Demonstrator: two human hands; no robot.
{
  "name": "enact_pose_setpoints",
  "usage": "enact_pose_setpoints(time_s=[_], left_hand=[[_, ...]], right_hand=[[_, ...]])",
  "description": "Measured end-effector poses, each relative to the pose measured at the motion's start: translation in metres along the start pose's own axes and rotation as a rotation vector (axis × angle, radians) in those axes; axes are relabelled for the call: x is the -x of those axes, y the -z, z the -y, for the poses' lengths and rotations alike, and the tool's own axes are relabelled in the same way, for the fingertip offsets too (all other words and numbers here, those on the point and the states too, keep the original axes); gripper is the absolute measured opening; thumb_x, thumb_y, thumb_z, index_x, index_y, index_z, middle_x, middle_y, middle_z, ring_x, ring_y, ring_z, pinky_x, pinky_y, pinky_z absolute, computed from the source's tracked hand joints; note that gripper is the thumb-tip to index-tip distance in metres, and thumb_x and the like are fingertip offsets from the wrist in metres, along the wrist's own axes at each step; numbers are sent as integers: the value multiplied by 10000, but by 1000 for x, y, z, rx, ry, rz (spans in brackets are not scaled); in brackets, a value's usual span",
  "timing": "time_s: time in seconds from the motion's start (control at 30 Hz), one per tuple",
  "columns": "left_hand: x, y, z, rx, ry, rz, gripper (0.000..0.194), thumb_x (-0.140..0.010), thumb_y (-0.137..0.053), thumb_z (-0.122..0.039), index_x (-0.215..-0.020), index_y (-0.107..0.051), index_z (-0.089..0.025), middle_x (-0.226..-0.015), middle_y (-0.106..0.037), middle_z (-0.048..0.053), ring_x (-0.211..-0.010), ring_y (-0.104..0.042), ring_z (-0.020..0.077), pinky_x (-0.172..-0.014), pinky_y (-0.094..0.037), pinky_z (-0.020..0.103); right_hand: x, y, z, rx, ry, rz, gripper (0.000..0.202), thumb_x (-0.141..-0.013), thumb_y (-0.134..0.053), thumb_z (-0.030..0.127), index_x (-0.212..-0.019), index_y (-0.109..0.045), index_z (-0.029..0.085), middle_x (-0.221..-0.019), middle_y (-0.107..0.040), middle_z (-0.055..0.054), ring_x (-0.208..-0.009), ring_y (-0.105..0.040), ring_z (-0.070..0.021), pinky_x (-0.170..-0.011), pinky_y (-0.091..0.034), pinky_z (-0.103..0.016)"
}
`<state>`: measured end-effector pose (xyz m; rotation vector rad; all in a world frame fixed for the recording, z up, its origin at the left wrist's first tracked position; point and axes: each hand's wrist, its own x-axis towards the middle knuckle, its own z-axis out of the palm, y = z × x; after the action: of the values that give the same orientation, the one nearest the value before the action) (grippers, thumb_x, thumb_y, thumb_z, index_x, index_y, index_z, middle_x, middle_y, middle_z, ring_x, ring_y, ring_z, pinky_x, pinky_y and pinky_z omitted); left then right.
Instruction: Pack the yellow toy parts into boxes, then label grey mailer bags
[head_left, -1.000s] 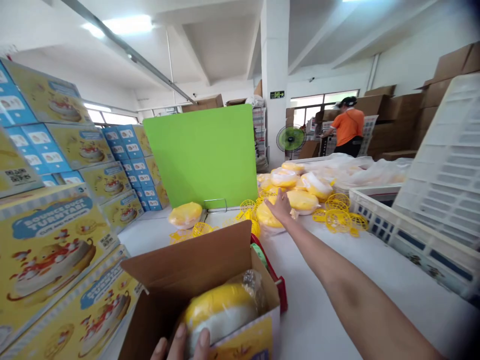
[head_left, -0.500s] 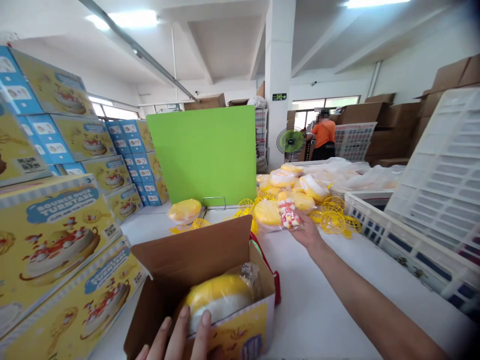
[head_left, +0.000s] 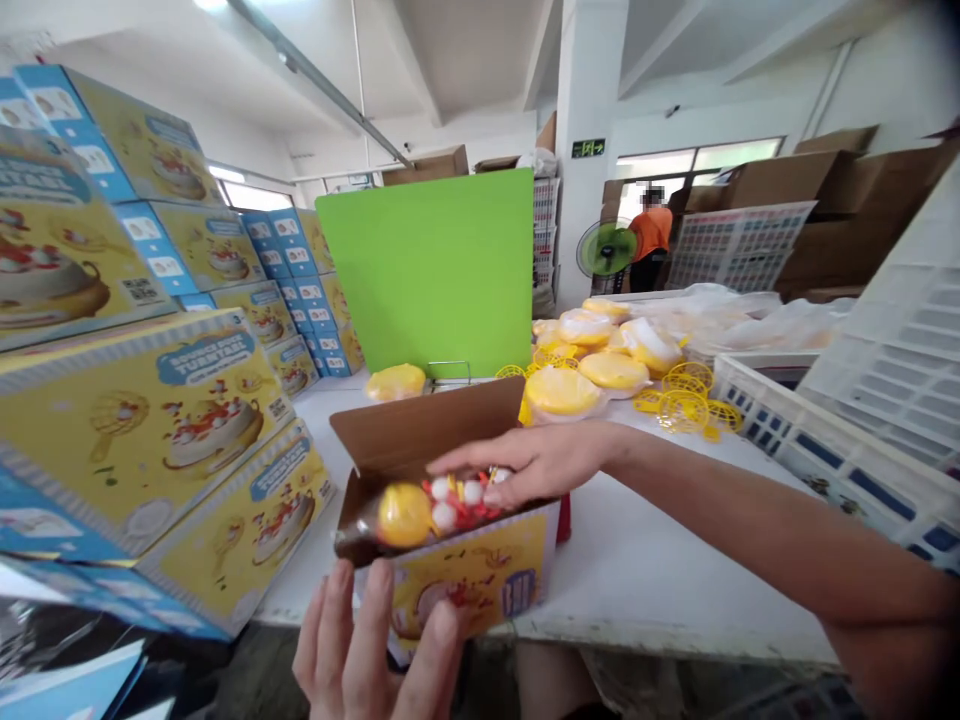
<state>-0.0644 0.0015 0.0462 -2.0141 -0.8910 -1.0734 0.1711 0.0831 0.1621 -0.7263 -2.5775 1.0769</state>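
An open printed carton [head_left: 472, 580] stands on the white table with its brown flap raised at the back. My right hand [head_left: 525, 465] reaches into its mouth. Fingers and thumb there are on a clear bag of small red and white figures [head_left: 457, 500], partly hidden beneath the hand. Beside the bag, at the left end of the carton, shows a round yellow piece in clear wrap [head_left: 405, 515]. My left hand [head_left: 379, 640] is in front of the carton's lower left side, fingers apart, holding nothing.
Printed cartons [head_left: 210, 400] are stacked on the left. A green board [head_left: 435, 270] stands behind. Wrapped yellow-and-white pieces [head_left: 566, 390] and yellow lattice scoops [head_left: 682, 408] lie at the back right, beside a white crate [head_left: 780, 420]. A person in orange [head_left: 652, 235] stands far back.
My right hand has brought the bag of figures from the pile at the back into the carton. My left hand has come off the wrapped piece inside. The view has shifted.
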Motion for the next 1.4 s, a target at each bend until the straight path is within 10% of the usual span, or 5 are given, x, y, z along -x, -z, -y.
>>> enact_pose_setpoints(time_s=[0.27, 0.73, 0.9, 1.23, 1.4], left_hand=[[-23, 1, 18, -8, -85, 301, 420, -947, -488, -276, -1341, -504, -131, -1321, -590, 131, -1199, -557, 291, -1130, -240, 502], [-90, -6, 57, 47, -11, 734, 227, -882, -390, -90, -928, -590, -187, -842, -692, 48, -849, -654, 236, -801, -485, 375], [-106, -13, 62, 4, 53, 1143, 250, -886, -395, -136, -1037, -574, -222, -835, -711, 55, -763, -694, 291, -589, -490, 358], [-53, -19, 23, 26, -294, 473, 524, -966, -351, -436, -1362, -444, -105, -1326, -584, 138, -1189, -559, 295, -990, -413, 463], [-15, -22, 53, 7, -401, 399, 550, -959, -361, -385, -1436, -371, -113, -1405, -515, 127, -1246, -522, 269, -1147, -194, 401]], right_hand=[[-9, 12, 7, 417, -18, 218, 437, -876, -594, 283, -1298, -579, 175, -1196, -666, -124, -1060, -634, -227, -866, -491, -311], [-9, 16, 17, 496, -159, 138, 306, -925, -475, 97, -1191, -622, 137, -1119, -701, -72, -928, -643, -142, -777, -459, -233], [-9, 12, 9, 703, -292, 210, 282, -926, -510, 185, -1177, -632, 147, -1112, -691, -108, -1007, -628, -221, -813, -453, -297], [8, 10, 4, 554, -75, -78, 284, -871, -593, 155, -1149, -649, 152, -1089, -702, -101, -995, -642, -191, -846, -485, -296], [37, 53, -28, 220, 7, -795, 200, -893, -568, 271, -1001, -674, 140, -856, -720, -36, -776, -662, -137, -715, -521, -259]])
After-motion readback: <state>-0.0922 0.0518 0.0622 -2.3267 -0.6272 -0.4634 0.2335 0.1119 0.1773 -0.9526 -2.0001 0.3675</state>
